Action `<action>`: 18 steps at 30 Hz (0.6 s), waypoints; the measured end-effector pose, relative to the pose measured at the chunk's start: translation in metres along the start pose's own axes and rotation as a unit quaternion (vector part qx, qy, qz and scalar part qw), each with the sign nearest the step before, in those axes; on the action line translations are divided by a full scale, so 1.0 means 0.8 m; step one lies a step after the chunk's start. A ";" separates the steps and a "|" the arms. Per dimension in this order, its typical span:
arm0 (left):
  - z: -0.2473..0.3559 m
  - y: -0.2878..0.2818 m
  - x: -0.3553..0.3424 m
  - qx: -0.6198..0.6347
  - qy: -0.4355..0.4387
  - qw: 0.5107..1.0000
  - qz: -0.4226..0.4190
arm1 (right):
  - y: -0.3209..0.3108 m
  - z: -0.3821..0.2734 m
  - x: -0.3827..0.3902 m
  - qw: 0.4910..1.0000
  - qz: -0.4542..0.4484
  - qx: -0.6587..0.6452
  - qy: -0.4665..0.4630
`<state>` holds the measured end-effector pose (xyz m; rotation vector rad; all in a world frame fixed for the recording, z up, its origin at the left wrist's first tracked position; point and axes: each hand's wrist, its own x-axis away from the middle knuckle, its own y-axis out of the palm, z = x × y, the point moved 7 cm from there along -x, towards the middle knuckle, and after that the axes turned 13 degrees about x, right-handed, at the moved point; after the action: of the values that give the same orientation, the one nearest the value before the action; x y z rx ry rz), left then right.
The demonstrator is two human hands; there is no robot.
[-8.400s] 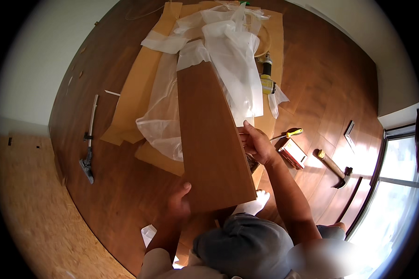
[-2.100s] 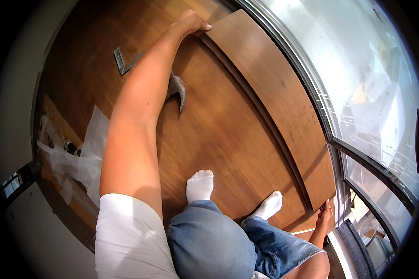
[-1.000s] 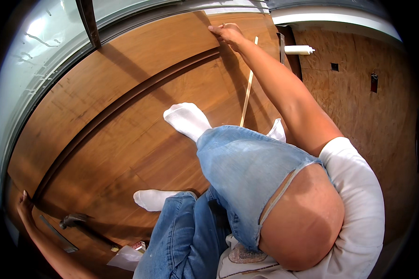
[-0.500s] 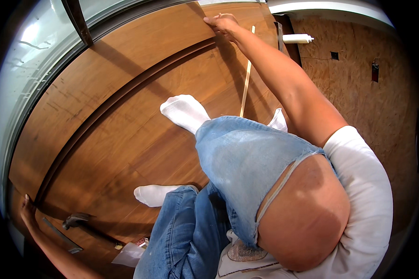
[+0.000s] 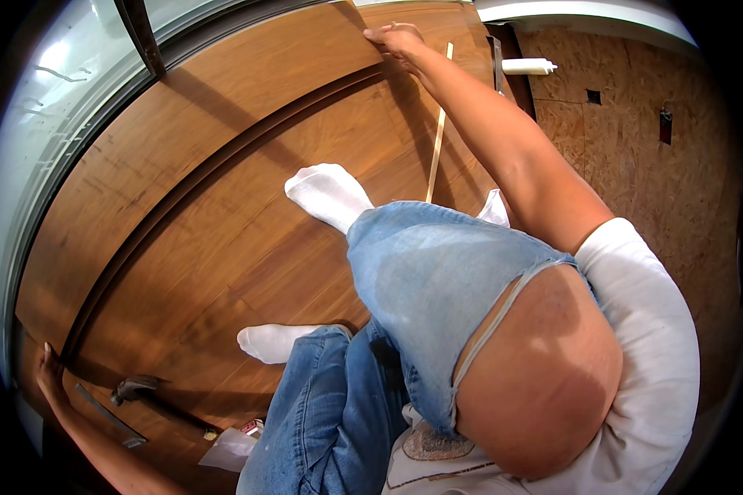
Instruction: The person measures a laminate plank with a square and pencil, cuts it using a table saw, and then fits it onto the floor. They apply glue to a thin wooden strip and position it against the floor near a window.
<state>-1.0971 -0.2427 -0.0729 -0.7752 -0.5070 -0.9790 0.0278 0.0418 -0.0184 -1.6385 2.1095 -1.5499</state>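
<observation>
A long brown floor plank (image 5: 223,107) lies along the window frame (image 5: 140,37), with a dark gap between it and the laid wooden floor (image 5: 248,239). My right hand (image 5: 396,37) reaches far up and curls over the plank's far end. My left hand (image 5: 48,373) grips the plank's other end at the lower left edge of the view. I sit on the floor in torn blue jeans and white socks, legs stretched between both arms.
A hammer (image 5: 140,388) lies near my left hand, with a small box (image 5: 252,427) and white plastic (image 5: 227,450) beside it. A thin wooden strip (image 5: 437,140), a metal bar (image 5: 495,58) and a white tube (image 5: 528,66) lie by bare chipboard subfloor (image 5: 636,157).
Earlier I carried the plank over from the packaging. In the last second my right hand slid a little farther along the plank's far end; my left hand stayed on the near end.
</observation>
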 end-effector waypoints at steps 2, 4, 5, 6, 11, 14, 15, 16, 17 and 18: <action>0.000 0.004 0.008 0.004 0.000 1.000 0.003 | -0.004 -0.004 0.004 1.000 0.009 0.014 0.019; -0.007 0.004 0.020 0.019 -0.001 1.000 0.009 | -0.011 -0.020 0.008 0.998 0.037 0.044 -0.001; -0.008 0.008 0.032 0.026 -0.001 1.000 0.013 | -0.011 -0.029 0.007 0.996 0.055 0.058 -0.036; -0.004 0.017 0.047 0.033 -0.004 0.999 0.013 | -0.008 -0.031 0.005 0.997 0.032 0.050 -0.054; 0.067 0.098 0.104 -0.043 0.038 0.997 0.044 | -0.030 -0.008 0.014 0.986 -0.078 0.143 -0.041; 0.067 0.077 0.113 -0.045 0.019 0.995 0.090 | -0.024 0.000 -0.014 0.991 -0.030 0.072 -0.107; 0.069 0.074 0.117 -0.076 -0.001 0.992 0.105 | -0.010 -0.010 -0.010 0.989 -0.054 0.100 -0.099; 0.072 0.080 0.119 -0.077 -0.001 0.990 0.115 | -0.011 -0.015 -0.005 0.986 -0.068 0.120 -0.091; 0.081 0.084 0.123 -0.082 0.005 0.989 0.124 | -0.014 -0.016 -0.003 0.985 -0.078 0.132 -0.085; 0.070 0.075 0.123 -0.088 -0.013 0.987 0.137 | -0.005 -0.025 -0.001 0.982 -0.093 0.142 -0.086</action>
<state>-0.9998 -0.2328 0.0103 -0.9902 -0.3276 -0.7648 0.0195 0.0560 -0.0058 -1.8275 1.6055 -1.6039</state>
